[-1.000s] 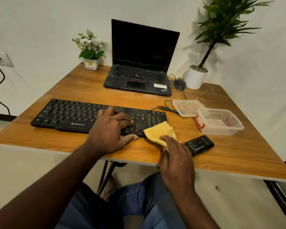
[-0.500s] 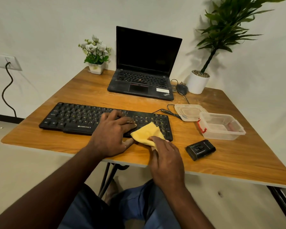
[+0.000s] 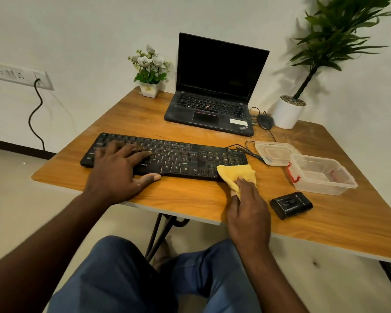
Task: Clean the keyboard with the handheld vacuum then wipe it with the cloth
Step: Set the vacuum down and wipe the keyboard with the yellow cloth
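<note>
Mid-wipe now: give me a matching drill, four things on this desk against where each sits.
1 yellow cloth
2 handheld vacuum
3 left hand
4 laptop

A open, at the table's far edge
B flat on the keyboard's left half
C on the keyboard's right end, held by the right hand
D lying near the table's front edge

Pairs: 1-C, 2-D, 3-B, 4-A

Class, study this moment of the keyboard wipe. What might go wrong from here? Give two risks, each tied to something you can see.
1. The yellow cloth, held by the right hand, sits at the right end of the black keyboard, close to its thin black cable; a rightward stroke may snag it.
2. The left hand rests flat on the left keys, so that stretch may go unwiped unless it moves.
</note>
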Available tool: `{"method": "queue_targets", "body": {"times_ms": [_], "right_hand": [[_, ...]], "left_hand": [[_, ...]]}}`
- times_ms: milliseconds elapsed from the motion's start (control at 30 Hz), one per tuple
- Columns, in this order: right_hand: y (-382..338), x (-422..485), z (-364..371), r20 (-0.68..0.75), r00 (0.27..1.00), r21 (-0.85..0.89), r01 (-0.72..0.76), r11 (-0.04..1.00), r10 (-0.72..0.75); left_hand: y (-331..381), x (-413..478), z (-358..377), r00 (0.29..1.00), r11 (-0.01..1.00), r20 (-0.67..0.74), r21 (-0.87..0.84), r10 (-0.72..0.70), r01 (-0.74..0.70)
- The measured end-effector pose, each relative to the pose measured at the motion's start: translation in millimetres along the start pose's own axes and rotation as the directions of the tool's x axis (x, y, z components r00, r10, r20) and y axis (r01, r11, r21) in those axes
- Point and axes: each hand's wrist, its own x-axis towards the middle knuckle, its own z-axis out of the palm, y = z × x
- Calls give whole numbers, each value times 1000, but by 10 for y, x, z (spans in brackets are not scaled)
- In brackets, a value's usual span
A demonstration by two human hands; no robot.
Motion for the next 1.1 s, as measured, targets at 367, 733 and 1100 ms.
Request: {"method": "queue_targets", "body": {"times_ms": [367,733,1100], "right_hand": [[-760,61,340,127,961,41,244,969,-247],[-802,17,396,59,977,51,204,978,-206],[-774,98,395,57,967,90,241,966,-246]], "left_hand": [[3,1,0,1000,1000,21,11,-23,23],[17,-1,-28,999,1000,36,8,-5,5],[-433,-143,-124,977,973,-53,-114,-206,200]]}}
